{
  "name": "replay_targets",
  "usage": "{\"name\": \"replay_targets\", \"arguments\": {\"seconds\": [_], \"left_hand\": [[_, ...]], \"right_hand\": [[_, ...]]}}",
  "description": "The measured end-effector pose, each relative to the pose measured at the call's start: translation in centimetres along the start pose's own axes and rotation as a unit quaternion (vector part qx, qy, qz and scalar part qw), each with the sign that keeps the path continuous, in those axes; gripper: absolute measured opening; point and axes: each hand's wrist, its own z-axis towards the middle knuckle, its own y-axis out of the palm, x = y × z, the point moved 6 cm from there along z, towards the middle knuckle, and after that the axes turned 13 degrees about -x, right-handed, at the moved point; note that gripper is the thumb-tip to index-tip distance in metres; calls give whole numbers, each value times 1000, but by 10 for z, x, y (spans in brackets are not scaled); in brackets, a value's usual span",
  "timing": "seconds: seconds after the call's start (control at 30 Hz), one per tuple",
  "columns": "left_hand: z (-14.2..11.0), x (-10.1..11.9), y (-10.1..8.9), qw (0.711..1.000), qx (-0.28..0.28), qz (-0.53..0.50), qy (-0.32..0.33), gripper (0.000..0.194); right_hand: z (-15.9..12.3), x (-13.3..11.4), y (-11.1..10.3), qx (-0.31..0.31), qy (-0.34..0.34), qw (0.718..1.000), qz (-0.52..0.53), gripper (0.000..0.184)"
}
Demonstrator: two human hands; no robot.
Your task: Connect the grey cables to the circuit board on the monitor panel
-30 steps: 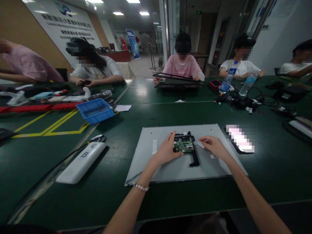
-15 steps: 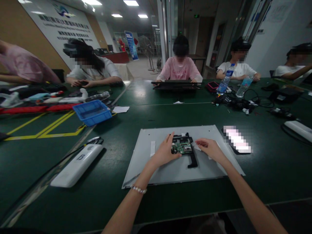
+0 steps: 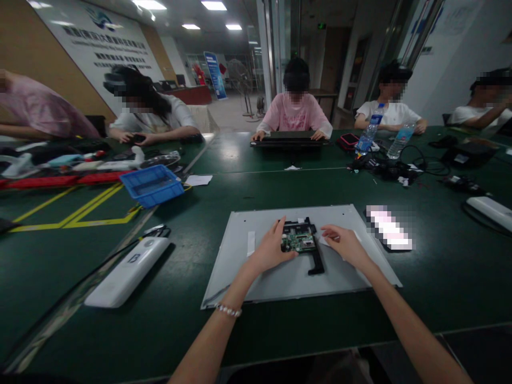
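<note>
A green circuit board (image 3: 298,242) in a black frame (image 3: 317,264) rests on a light grey flat panel (image 3: 276,282). My left hand (image 3: 269,246) grips the board from its left side, thumb along the near edge and fingers toward the far edge. Just right of the board, the fingertips of my right hand (image 3: 343,244) are pinched together on a small white piece (image 3: 326,241), like tape or paper. Part of that piece is hidden by the fingers. A white strip (image 3: 251,243) lies on the panel left of my left hand.
A lit phone (image 3: 389,228) lies right of the panel, and a white power bank (image 3: 128,272) with a cable lies left. Farther off are a blue bin (image 3: 152,186), bottles (image 3: 370,130) and tangled cables (image 3: 384,168). Several people sit across the table, one behind a dark flat device (image 3: 290,141).
My hands and the board have hardly moved. Across the table, the dark flat device has tilted slightly in the person's hands.
</note>
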Motion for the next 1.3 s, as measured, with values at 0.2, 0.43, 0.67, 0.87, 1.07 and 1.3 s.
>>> {"name": "replay_targets", "arguments": {"seconds": [0.2,0.43,0.67,0.87,1.07,1.3], "left_hand": [[0,0,0,1000,-2,4,7,103],[-1,0,-1,1000,-6,-3,-4,103],[-2,2,-1,1000,-16,-3,-14,103],[-2,-1,0,1000,-9,-3,-8,102],[0,-5,3,1000,-2,4,4,103],[0,-3,2,1000,-2,4,2,102]], "right_hand": [[-1,-3,0,-2,-6,1000,-10,30],[0,3,2,-5,-5,1000,-1,30],[-2,2,0,5,-9,1000,-12,24],[-3,-1,-3,18,-25,1000,-6,12],[-2,1,-3,18,-19,1000,-1,15],[-1,5,-6,33,-15,999,6,20]]}}
